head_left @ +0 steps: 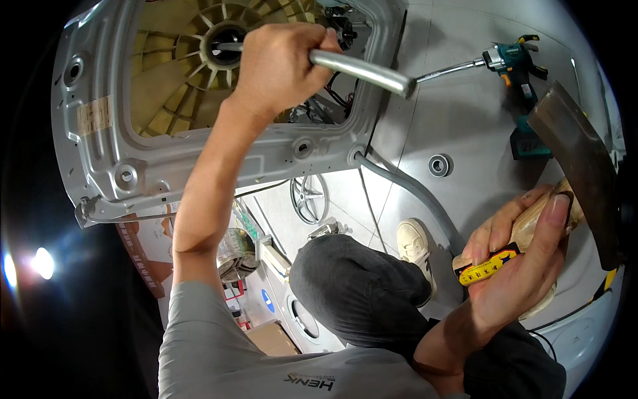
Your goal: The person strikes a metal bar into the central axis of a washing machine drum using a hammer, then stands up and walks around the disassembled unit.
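My left hand (279, 70) is wrapped round a thick metal rod (362, 70), whose blunt end points to the right. The rod's other end reaches into the round hub (224, 43) of a ribbed yellowish tub (156, 86). Around the tub is the grey metal cabinet (259, 156) of what looks like a washing machine. At the lower right my right hand (518, 266) grips a hammer (528, 226) by its wooden handle, which bears a yellow label. The dark hammer head rises above that hand, apart from the rod.
A ring bearing (438, 165) lies on the tiled floor. Beyond it is a green cordless impact wrench (508, 63) with a long socket extension. A grey hose (415, 189) curves from the cabinet, and a spoked pulley wheel (321, 199) lies below. Wires hang at the tub's right.
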The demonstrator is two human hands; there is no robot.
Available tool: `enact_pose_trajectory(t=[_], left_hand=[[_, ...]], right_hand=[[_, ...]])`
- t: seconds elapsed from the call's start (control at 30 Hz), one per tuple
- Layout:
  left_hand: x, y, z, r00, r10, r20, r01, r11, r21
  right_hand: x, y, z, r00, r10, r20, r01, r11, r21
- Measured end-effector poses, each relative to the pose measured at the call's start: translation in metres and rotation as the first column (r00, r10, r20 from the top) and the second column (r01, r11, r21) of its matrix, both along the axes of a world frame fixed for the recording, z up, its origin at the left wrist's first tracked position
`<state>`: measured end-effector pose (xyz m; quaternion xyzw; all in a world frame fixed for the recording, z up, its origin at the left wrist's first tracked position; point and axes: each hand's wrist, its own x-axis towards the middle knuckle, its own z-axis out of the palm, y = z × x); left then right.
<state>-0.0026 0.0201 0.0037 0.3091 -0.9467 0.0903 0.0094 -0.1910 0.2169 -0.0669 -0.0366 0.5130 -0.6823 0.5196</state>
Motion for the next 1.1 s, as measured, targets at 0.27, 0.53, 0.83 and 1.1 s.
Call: enact_pose_trajectory(t=[0.27,0.53,0.83,1.1], left_hand=[[0.007,-0.015,0.009,0.998,0.025,0.055,-0.025,1.0,0.002],[0.013,-0.018,0.013,0.994,0.082,0.072,-0.083,0.996,0.011],[0.033,-0.015,0.011,0.984,0.119,0.136,-0.127,0.991,0.047],[-0.001,-0.016,0.016,0.994,0.063,0.084,-0.064,0.998,0.009]], right_hand=[[0.01,-0.002,0.001,0.999,0.008,0.038,-0.008,1.0,0.016],[-0.004,0.006,-0.002,0.969,-0.172,0.176,0.2,0.968,-0.155],[0.056,-0.014,0.01,0.99,0.126,0.057,-0.108,0.963,-0.246],[-0.011,0.002,-0.002,0.972,-0.229,0.054,0.229,0.973,-0.001]])
